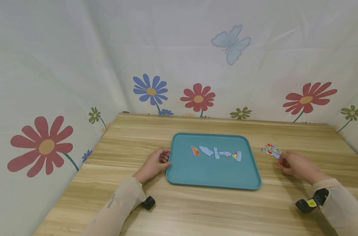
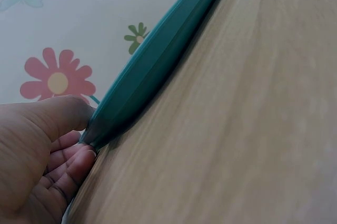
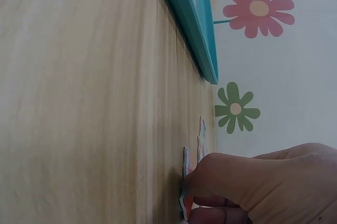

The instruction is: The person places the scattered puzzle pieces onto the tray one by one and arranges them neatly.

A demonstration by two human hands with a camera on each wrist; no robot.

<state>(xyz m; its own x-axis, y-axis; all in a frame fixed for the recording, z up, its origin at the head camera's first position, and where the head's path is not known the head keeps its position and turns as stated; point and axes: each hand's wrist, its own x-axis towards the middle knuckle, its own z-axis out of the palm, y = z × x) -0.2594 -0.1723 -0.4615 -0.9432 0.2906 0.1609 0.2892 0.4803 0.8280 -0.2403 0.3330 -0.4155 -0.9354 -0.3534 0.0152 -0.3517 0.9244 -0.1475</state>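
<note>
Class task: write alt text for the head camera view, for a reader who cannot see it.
A person's left hand holds the left edge of a teal tray carrying a row of puzzle pieces, while the right hand pinches a piece on the wooden table.

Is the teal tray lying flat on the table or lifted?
Flat, as far as shown: the teal tray rests on the wooden table, with the left hand gripping its left rim. The paper pieces lie undisturbed inside.
</note>
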